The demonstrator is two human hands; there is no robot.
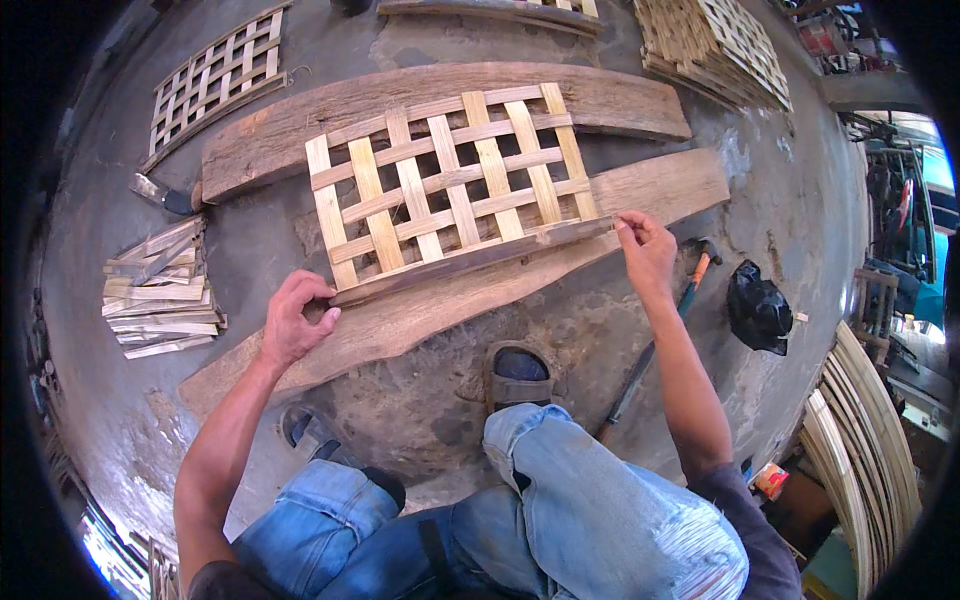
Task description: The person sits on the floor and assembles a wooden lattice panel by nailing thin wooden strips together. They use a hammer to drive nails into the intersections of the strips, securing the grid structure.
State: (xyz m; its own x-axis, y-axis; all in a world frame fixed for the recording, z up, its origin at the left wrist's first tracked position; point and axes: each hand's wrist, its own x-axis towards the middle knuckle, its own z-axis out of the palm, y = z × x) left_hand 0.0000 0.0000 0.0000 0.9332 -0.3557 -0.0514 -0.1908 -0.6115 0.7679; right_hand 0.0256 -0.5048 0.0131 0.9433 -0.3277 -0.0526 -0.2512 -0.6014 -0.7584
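Note:
A woven lattice panel (488, 155) of pale bamboo strips lies across two wooden planks in front of me. Along its near edge runs a long, darker bamboo slat (470, 261). My left hand (296, 318) has its curled fingers and thumb at the slat's left end. At the opposite end, my right hand (648, 250) pinches the slat between thumb and fingers. The near plank (430, 318) lies beneath the panel's front edge, and the far plank (255, 145) supports its back part.
A machete-like blade (162, 195) and stacked short bamboo pieces (162, 300) lie left. To the right are a hammer (690, 290), a black plastic bag (757, 308) and long bamboo strips (855, 440). Other lattice panels (225, 65) and a panel stack (700, 50) lie farther off.

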